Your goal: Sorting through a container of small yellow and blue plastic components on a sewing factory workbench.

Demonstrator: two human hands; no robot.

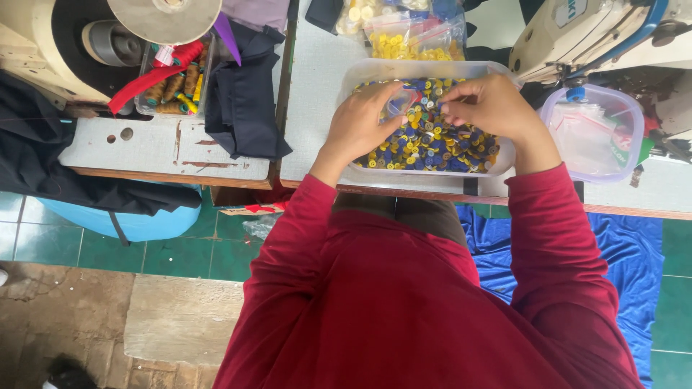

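At the far left a spool tray (173, 86) sits by a folded dark cloth (245, 101) on a worn table (144, 148). Right of that, on the grey table (317, 86), lies a clear tub (425, 72) heaped with yellow and blue buttons (432, 140); its long axis runs left to right across the view, its near wall at the table's edge, close against the person. Both hands are in it. The left hand (364, 126) has thumb and fingers pinched on a small clear bag (401, 101), whose mouth seems to face right, toward the other hand, though its shape is too crumpled to be sure. The right hand (490, 104) is just beside it, fingertips drawn together as if on a button; whether anything is held there cannot be told. So the bag lies left of the right hand's pinch, the buttons directly under both. Behind the tub are bags of yellow buttons (411, 39); farther right a lidded clear box (595, 133) and a sewing machine (598, 32).
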